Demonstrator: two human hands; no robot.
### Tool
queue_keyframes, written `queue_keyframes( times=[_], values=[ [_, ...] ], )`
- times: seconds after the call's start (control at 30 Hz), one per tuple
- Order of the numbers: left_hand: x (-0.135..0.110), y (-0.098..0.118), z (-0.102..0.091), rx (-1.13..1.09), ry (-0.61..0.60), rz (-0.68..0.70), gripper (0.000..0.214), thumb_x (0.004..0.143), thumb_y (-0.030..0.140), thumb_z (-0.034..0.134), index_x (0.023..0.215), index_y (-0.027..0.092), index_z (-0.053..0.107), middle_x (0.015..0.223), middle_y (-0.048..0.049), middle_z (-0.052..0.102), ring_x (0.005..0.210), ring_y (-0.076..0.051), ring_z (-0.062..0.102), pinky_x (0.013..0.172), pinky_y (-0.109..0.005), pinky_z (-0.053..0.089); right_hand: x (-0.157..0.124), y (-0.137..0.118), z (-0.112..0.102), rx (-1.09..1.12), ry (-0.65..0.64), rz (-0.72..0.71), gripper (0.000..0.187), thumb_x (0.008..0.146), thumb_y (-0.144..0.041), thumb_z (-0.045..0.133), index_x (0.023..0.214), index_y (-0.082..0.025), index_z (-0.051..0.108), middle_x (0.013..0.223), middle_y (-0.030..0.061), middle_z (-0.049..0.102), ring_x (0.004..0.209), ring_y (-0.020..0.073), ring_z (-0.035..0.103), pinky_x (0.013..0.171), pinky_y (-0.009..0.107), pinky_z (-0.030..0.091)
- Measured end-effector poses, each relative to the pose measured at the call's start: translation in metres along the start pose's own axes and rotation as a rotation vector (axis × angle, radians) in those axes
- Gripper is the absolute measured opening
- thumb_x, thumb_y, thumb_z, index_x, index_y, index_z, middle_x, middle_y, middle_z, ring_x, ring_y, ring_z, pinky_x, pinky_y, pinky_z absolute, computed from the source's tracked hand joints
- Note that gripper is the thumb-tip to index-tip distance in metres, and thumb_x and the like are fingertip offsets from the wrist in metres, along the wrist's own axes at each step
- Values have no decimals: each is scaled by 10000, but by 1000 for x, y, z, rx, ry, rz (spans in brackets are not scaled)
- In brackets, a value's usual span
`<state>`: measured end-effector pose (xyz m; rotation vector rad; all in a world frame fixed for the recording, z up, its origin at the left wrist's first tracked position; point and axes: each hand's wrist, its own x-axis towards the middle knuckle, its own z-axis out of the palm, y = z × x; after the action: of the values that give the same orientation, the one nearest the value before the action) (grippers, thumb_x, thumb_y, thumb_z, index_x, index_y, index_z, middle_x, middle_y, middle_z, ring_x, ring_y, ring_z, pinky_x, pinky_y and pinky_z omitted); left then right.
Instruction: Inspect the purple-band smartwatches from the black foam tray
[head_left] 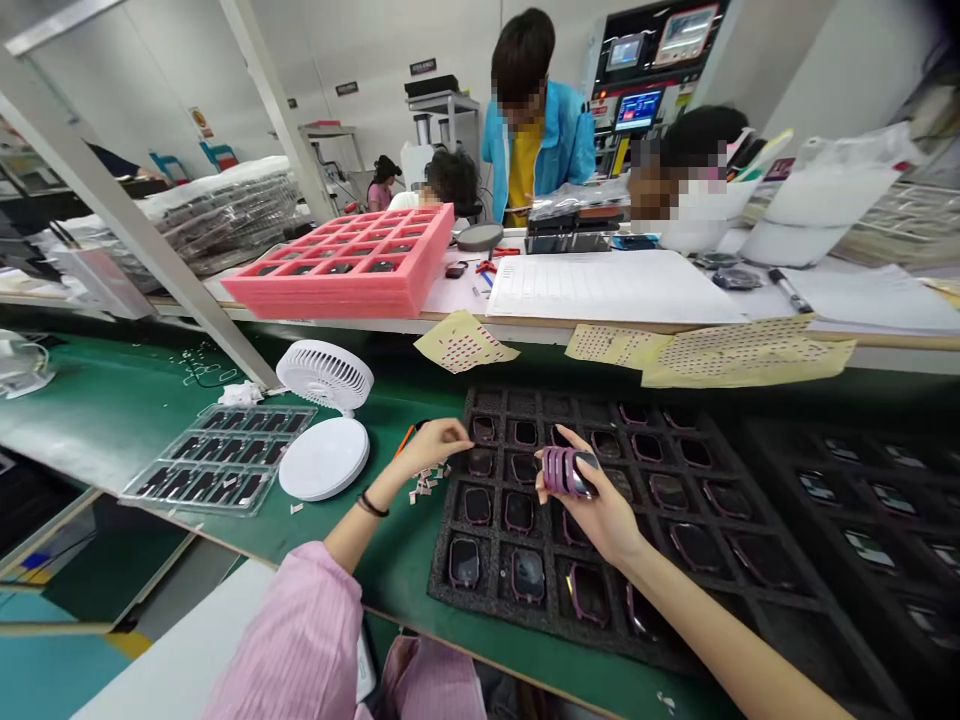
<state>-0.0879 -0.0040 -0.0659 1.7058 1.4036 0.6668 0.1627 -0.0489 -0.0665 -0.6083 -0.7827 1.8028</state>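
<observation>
Hands are both at the black foam tray point(493, 580), which sits on the green counter point(401, 565). The right hand point(604, 510) is over the middle of the tray, its fingers wrapped around a stack of purple-rimmed cases point(564, 471) lined up side by side. The left hand point(435, 445) is at the tray's left edge, fingers curled with the tips drawn together over the left column; whether they pinch anything, I cannot tell. More dark-faced cases point(528, 576) lie singly in the tray's compartments.

Just left of the tray, small white pieces point(426, 485) are scattered on the counter. Farther left of it stands a white fan point(326, 455) on a round base, and beyond that a clear plastic tray point(187, 505) holding rows of black parts. Right of the foam tray is another dark tray point(829, 525), also with pieces in it.

Behind the foam tray runs a raised shelf point(540, 328), with yellow dotted sheets point(465, 342) hanging at its edge. On the shelf, behind and left of the foam tray, are pink foam trays point(330, 300); straight behind it lies a printed paper point(607, 285). Past the shelf, a person in a blue jacket point(574, 135) is bent forward.
</observation>
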Motion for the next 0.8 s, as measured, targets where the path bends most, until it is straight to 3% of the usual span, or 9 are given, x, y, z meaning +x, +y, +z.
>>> queue_keyframes(
  times=[0.1,0.2,0.37,0.6,0.7,0.8],
  values=[
    [-10,-23,-20,260,29,-3,201,797,323,596,737,134,633,814,-57,627,659,-144,577,671,-288,460,1,1,-2,35,-12,12,437,853,-340,554,1276,-281,464,997,49,655,706,196,625,635,358,460],
    [-20,-34,-25,451,8,48,170,833,226,530,859,139,674,953,-82,638,725,-156,597,707,-295,455,0,1,-1,53,-21,39,437,853,-325,554,1279,-277,468,998,55,656,709,197,620,634,357,451],
    [-30,-43,-24,711,-41,208,159,858,175,543,944,177,677,1024,-65,650,960,-215,584,836,-335,411,-1,-2,1,103,-2,86,437,857,-339,541,1280,-250,479,968,67,663,681,198,612,622,354,434],
    [-24,-62,-14,947,-4,398,192,925,166,459,889,139,645,895,-77,648,833,-192,573,757,-321,394,2,-1,3,173,-17,146,456,843,-343,549,1278,-224,479,945,80,676,659,203,613,603,346,413],
    [-22,-59,-20,994,65,475,201,926,134,435,853,136,622,833,-74,634,766,-183,558,710,-315,384,4,-2,2,195,-11,164,463,833,-356,560,1267,-210,487,926,90,684,653,207,613,600,342,405],
    [-25,-34,-24,1002,189,529,210,950,148,395,911,135,601,877,-81,643,788,-181,563,692,-311,381,7,-3,0,227,3,198,460,830,-366,566,1253,-197,497,915,97,686,655,202,612,601,332,397]
  ],
)
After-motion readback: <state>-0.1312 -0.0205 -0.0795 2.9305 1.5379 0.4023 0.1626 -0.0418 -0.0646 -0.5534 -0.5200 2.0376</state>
